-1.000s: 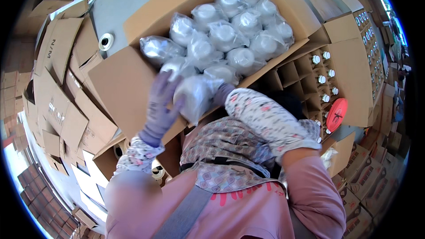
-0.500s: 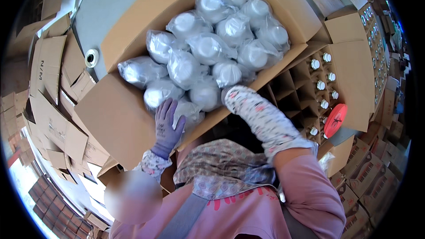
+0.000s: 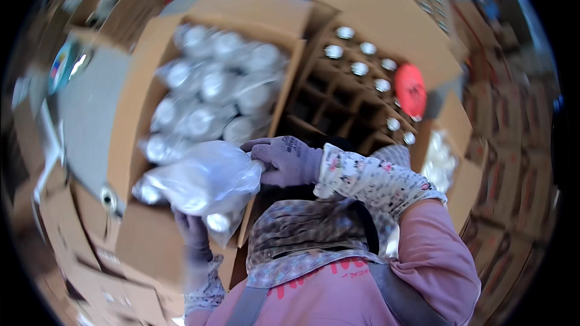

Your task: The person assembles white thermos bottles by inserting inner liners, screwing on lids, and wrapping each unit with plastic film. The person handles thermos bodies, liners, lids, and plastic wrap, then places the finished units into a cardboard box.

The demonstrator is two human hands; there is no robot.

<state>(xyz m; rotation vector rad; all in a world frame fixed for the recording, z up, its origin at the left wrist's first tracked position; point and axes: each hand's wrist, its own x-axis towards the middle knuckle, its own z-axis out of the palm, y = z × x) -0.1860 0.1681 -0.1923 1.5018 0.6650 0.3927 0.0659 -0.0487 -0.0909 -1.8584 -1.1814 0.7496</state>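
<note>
A clear plastic bag with a pale, rounded item (image 3: 202,178) inside is held above the near end of an open carton (image 3: 284,93). My right hand (image 3: 287,158), in a purple-grey glove, is closed on the bag's right end. Against the lower left side of the bag is my left hand (image 3: 194,235), gloved too and blurred, its fingers partly hidden under it; it supports the bagged item. Several similar bagged items (image 3: 202,122) stand in rows in the carton. What shape the bagged item has is blurred by plastic and motion.
Right of the carton, a divided box (image 3: 329,93) holds several white-capped bottles (image 3: 359,68), with a red oval object (image 3: 411,92) on its right side. A roll of tape (image 3: 109,199) lies to the left. Flattened cardboard (image 3: 84,265) and stacked cartons (image 3: 507,163) surround me.
The view has turned, and the carton now sits further left. My right hand has moved from the carton's edge onto a bagged item, which is now lifted between both hands.
</note>
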